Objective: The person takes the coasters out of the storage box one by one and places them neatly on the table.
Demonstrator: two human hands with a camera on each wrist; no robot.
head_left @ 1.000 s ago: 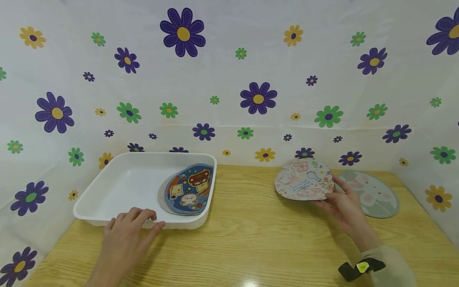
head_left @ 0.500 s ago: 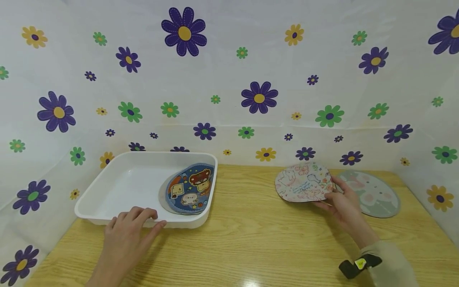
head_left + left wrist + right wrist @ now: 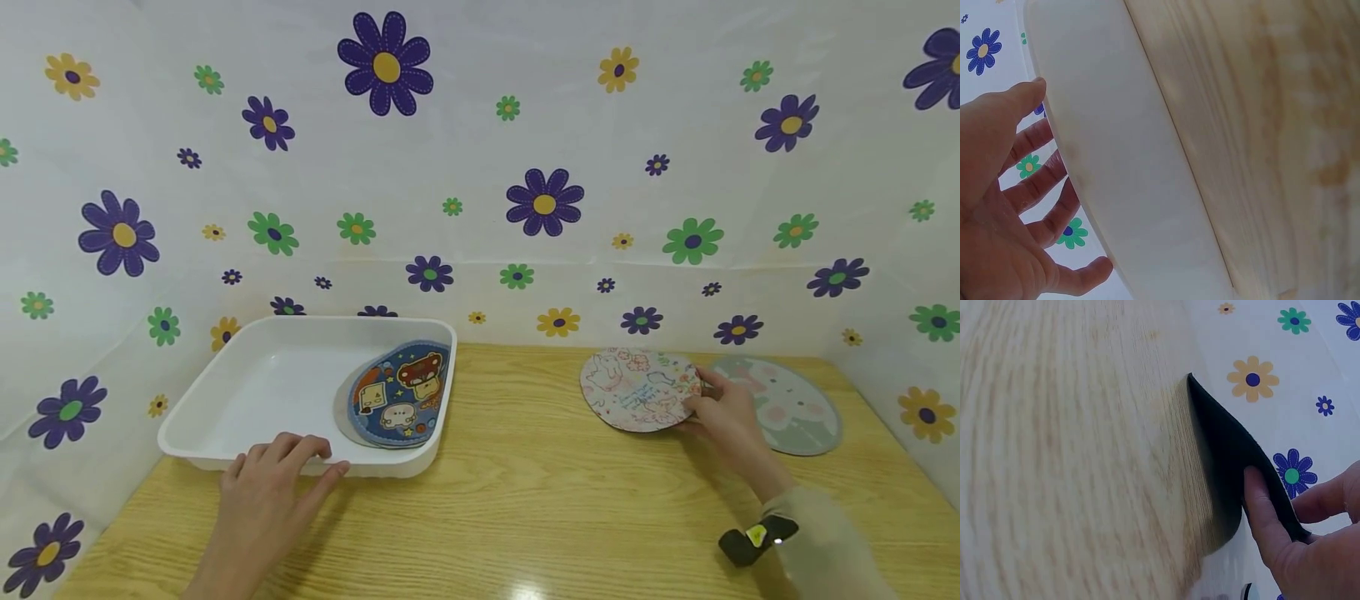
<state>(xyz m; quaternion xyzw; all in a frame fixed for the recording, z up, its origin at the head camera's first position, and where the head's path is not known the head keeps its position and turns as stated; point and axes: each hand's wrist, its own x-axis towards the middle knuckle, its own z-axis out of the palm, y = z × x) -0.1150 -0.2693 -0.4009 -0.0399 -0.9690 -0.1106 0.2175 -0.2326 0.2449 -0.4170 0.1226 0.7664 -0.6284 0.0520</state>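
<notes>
My right hand (image 3: 731, 425) pinches the right edge of a thin rounded mouse pad (image 3: 633, 387) with pink and blue doodles on white. The right wrist view shows its bent black underside (image 3: 1225, 447) close over the wood, thumb and fingers on opposite faces. Behind that hand, a grey-green mouse pad (image 3: 806, 408) with a pale bunny face lies on the table, partly covered. My left hand (image 3: 273, 483) holds the front rim of a white tray (image 3: 187, 400), fingers over it and thumb outside. A blue cartoon mouse pad (image 3: 401, 396) leans in the tray's right side, over a paler one (image 3: 343, 412).
The wooden table (image 3: 517, 467) ends at a white curtain (image 3: 465, 125) printed with purple, green and yellow flowers. It stands close behind the tray and along both sides. A black strap (image 3: 757, 537) circles the right wrist.
My right hand has lowered the doodle mouse pad slightly, bringing it nearer the tabletop and a little to the right. The left hand and tray stay where they were.
</notes>
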